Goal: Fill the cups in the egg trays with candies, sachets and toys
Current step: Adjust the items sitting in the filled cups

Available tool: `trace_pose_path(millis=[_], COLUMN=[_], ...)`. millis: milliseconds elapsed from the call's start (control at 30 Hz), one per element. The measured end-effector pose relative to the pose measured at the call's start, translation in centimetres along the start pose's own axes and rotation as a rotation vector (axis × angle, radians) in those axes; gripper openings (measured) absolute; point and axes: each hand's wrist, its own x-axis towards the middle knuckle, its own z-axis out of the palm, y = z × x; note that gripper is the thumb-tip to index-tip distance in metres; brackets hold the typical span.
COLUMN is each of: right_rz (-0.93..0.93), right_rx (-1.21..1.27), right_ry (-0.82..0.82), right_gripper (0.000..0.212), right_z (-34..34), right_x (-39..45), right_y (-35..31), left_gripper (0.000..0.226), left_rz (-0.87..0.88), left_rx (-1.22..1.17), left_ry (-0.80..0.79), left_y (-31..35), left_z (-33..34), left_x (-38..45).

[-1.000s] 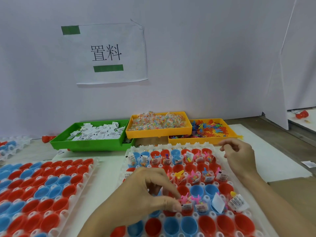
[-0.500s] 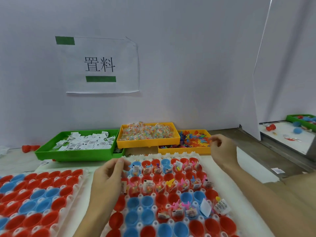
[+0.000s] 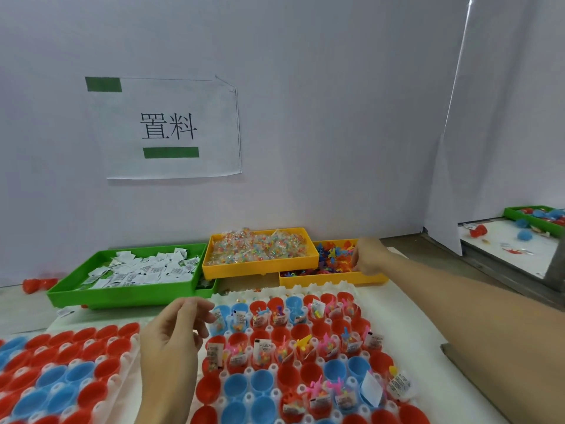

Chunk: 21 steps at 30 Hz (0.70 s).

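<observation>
At the far left, a second egg tray (image 3: 70, 371) of red and blue cups sat unfilled beside the left hand (image 3: 171, 341), apparently queued for its turn. Beyond that hand, a green bin (image 3: 128, 293) held white sachets (image 3: 143, 270), set at the back of the surface within easy forward reach. The left hand hovered with its fingers loosely curled and holding nothing that could be seen, poised at the near-left edge of the working egg tray (image 3: 305, 362), seemingly ready to drop in the next item or steady the tray.

Ahead and to the right of that hand, a yellow bin (image 3: 260, 267) of wrapped candies (image 3: 260, 247) was perched partly over its neighbours, likely to bring all three supplies into one compact row. Between the two hands, the working tray showed its far rows and one near row already carrying candies, sachets and toys, while many cups between and in front stood empty, so the job looked perhaps half done.

Furthest right, the right hand (image 3: 367, 255) was stretched forward into a second yellow bin (image 3: 333, 278) of coloured toys (image 3: 333, 260), fingers bent down among them; whether it had closed on one could not be told, since the fingertips were hidden. The arm lay across the tray's right edge to get there.
</observation>
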Motion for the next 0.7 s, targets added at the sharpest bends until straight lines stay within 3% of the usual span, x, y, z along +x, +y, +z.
trace_pose_path(millis=[267,433,567,700], right_rz=[0.062,0.142,0.104,-0.064], right_rx=[0.213,0.672,1.17,1.307], right_ry=[0.142,0.377,0.351,0.278], right_gripper=[0.014,0.017,0.022,0.021], right_z=[1.1,0.5,-0.2,-0.1], right_x=[0.1,-1.9,-6.4,-12.1], right_y=[1.0,1.0,-0.2,-1.7], left_gripper=[0.04,0.041,0.041,0.042], left_rz=[0.008,0.009,0.018,0.026], left_rx=[-0.011,-0.006,0.003,0.012], left_ry=[-0.015,-0.027,-0.064,-0.141], left_y=[0.3,0.4,0.7,1.3], left_z=[0.0,-0.1,0.1,0.7], left_x=[-0.1,0.0,-0.3,-1.0])
